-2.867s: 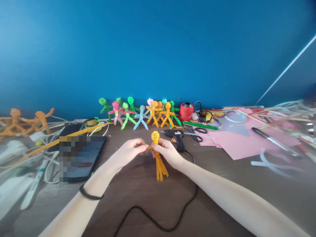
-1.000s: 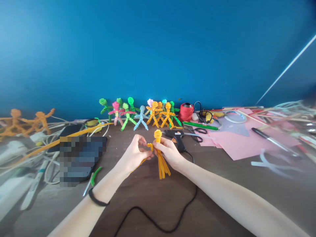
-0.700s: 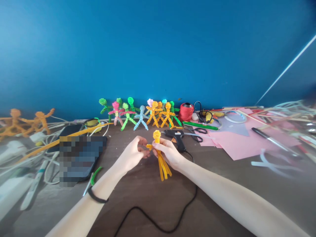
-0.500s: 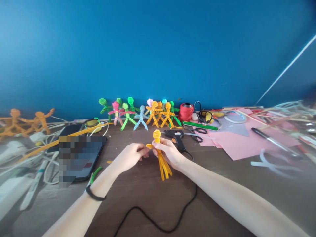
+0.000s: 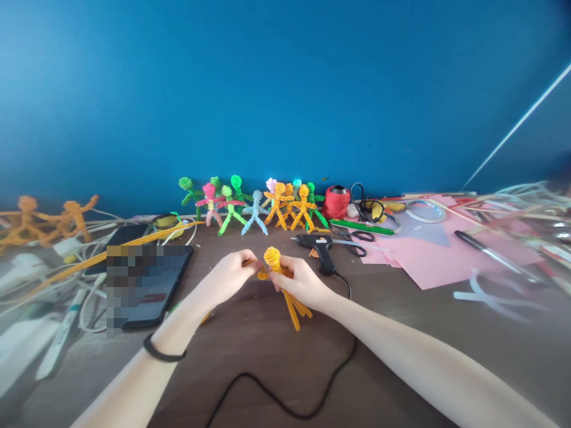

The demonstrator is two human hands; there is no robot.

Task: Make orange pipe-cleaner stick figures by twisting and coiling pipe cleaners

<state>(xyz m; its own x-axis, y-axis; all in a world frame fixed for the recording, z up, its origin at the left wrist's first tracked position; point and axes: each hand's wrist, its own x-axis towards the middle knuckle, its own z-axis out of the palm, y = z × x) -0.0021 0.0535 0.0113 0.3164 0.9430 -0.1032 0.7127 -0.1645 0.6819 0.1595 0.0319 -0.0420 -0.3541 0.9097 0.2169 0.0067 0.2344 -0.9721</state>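
Observation:
An orange pipe-cleaner figure [image 5: 285, 291] with a coiled round head is held over the brown table [image 5: 276, 368], its loose strands hanging down to the right. My right hand [image 5: 298, 282] is closed round its body just under the head. My left hand [image 5: 229, 276] pinches a short orange strand at the figure's left side, fingers curled. The figure leans to the left. A black band sits on my left wrist.
A row of finished coloured figures [image 5: 250, 205] stands against the blue wall. A black glue gun [image 5: 319, 246] lies behind my hands, its cord looping forward. Phone [image 5: 147, 285] and cables at left; red yarn [image 5: 336, 202], scissors, pink paper [image 5: 441, 249] at right.
The figure has tilted left and dropped slightly. My left hand keeps working the short strand at its side, shifting position around it. My right hand stays gripping the body.

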